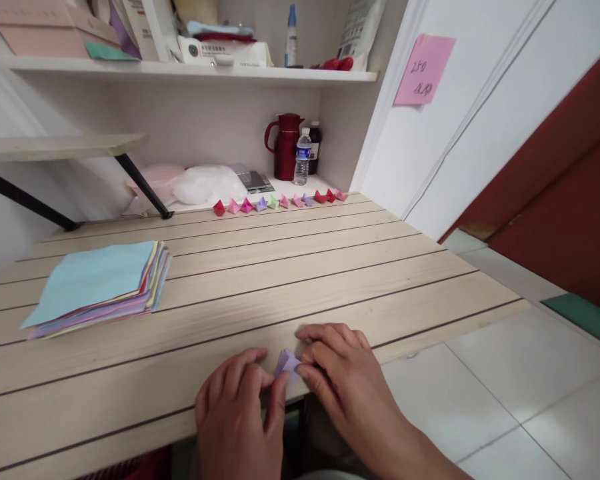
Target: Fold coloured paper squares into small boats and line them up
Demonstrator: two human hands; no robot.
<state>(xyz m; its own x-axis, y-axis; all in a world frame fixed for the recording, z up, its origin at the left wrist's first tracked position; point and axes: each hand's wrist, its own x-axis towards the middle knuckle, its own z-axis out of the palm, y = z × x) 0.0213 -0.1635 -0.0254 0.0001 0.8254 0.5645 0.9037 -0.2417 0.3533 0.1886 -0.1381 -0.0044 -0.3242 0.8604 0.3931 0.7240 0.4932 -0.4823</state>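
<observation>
A small folded piece of lilac paper [287, 363] is held between my two hands at the front edge of the wooden table. My left hand [245, 403] pinches its lower left side between thumb and index finger. On the other side, my right hand [337, 370] grips the right corner with thumb and fingertips. Parts of the paper are covered by my fingers. Toward the back edge stands a row of several small folded paper boats [273, 202] in red, pink, purple and green.
A stack of coloured paper sheets [100, 277], light blue on top, lies at the left. Behind the table are a dark red jug [286, 150], a water bottle [303, 159] and a white plastic bag [207, 185]. A black-legged raised shelf [65, 147] stands at the back left.
</observation>
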